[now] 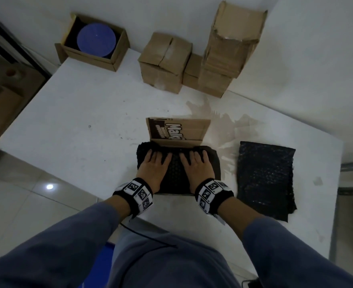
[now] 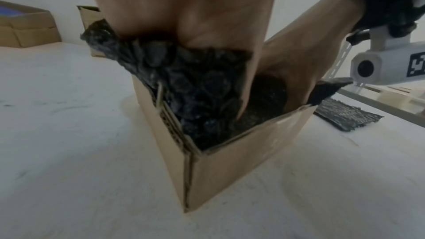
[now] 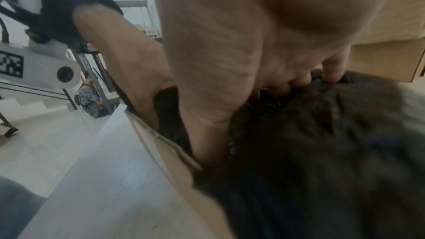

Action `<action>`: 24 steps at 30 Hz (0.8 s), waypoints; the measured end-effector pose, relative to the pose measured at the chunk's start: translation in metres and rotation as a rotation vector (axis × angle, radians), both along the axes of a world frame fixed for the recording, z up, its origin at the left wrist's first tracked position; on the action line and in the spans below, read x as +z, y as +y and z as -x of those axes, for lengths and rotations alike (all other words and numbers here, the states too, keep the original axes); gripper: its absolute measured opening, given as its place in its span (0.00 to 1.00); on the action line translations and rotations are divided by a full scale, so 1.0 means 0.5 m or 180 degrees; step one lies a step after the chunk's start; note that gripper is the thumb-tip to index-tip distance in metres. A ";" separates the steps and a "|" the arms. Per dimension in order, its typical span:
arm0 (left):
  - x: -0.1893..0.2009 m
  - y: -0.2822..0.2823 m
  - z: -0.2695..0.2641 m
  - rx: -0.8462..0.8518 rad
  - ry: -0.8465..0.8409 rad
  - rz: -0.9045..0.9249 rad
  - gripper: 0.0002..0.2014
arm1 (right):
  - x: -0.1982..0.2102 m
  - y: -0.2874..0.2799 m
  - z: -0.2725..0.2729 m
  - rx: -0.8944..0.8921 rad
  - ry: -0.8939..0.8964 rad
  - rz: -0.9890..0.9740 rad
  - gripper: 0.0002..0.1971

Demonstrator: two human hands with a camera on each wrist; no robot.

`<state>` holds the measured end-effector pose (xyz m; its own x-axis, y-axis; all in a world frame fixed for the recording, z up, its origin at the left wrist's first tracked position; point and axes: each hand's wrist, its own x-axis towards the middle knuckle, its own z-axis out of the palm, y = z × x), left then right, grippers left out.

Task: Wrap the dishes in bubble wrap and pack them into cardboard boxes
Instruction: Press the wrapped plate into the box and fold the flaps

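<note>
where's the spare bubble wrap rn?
Head view: the spare bubble wrap lies flat on the table, near its right edge, just right of the open box that both hands are pressing into.

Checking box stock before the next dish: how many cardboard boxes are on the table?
5 visible: the open box under both hands, the open box holding blue plates far left, a closed box at centre back, a small box behind it, and the tall stack. More may be hidden.
</note>
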<state>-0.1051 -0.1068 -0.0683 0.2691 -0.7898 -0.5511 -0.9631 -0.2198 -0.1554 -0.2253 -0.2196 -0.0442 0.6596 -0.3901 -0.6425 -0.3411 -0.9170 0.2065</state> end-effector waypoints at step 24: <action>0.029 -0.024 0.032 0.2572 0.2128 0.0950 0.33 | 0.014 0.035 -0.030 -0.2396 -0.1692 -0.1623 0.35</action>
